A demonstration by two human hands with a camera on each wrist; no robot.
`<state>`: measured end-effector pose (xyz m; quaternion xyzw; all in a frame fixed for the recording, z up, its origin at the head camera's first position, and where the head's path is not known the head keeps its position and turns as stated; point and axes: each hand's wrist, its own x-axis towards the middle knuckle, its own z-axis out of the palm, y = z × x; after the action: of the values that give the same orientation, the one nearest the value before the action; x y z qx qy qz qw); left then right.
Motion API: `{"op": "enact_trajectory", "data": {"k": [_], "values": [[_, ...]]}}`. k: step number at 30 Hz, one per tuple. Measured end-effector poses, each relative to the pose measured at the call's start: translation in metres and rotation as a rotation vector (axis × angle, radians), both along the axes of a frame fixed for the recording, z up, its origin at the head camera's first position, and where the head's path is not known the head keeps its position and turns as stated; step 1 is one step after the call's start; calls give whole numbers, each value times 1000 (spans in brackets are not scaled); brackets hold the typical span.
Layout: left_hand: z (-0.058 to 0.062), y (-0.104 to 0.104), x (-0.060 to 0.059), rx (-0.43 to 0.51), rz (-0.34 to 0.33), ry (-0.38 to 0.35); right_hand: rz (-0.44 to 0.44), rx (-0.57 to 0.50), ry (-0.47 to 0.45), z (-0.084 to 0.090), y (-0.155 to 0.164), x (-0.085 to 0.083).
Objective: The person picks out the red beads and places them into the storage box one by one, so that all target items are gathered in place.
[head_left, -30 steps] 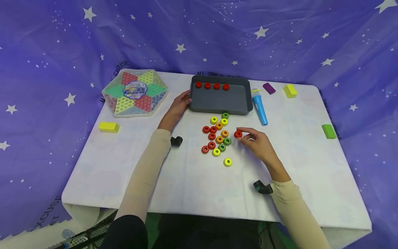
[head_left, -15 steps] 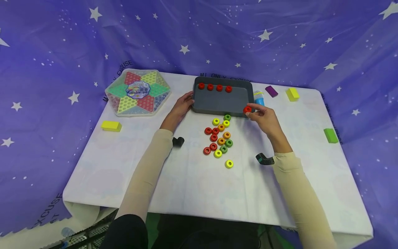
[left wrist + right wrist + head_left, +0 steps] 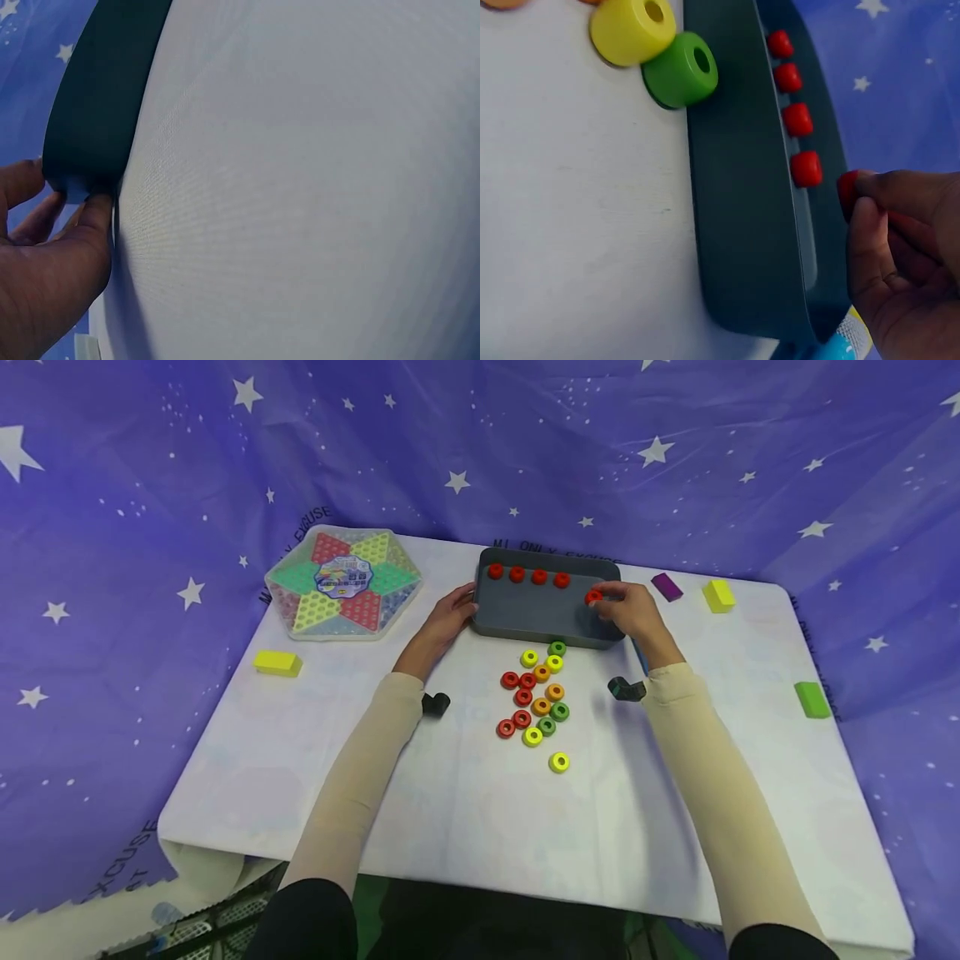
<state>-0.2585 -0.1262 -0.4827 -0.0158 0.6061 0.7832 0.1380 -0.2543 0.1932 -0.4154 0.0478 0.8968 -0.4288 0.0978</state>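
Note:
My right hand (image 3: 630,610) pinches a red bead (image 3: 592,597) between thumb and fingertips over the right part of a grey tray (image 3: 525,617). In the right wrist view, the held bead (image 3: 848,193) overlaps the tray's far wall. A row of several red beads (image 3: 539,577) lies along the tray's back side. At the tray's left end, my left hand (image 3: 450,612) grips the wall. The left wrist view shows its thumb (image 3: 94,221) and fingers around the tray's corner (image 3: 90,150).
Loose red, orange, yellow and green beads (image 3: 542,707) lie in front of the tray. A hexagonal Chinese checkers box (image 3: 345,578) stands back left. A blue microphone (image 3: 838,349) is mostly hidden by my right arm. Yellow (image 3: 277,663), purple (image 3: 667,587) and green (image 3: 812,700) blocks sit farther out.
My right hand has carried the red bead from beside the loose beads, up over the tray's front edge, to above its right part. My left hand stays at the tray's left end.

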Motion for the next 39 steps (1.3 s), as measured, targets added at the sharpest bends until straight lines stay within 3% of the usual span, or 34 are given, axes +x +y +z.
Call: {"op": "enact_trajectory", "data": {"k": [7, 20, 29, 39], "values": [[1, -1, -1, 0, 5, -21, 5, 45, -56, -2, -8, -25], [1, -2, -4, -18, 4, -13, 9, 105, -33, -4, -14, -54], [-4, -2, -2, -39, -10, -21, 2, 168, -88, -16, -12, -63], [-8, -5, -6, -31, -11, 5, 24, 236, -62, -14, -17, -68]]}}
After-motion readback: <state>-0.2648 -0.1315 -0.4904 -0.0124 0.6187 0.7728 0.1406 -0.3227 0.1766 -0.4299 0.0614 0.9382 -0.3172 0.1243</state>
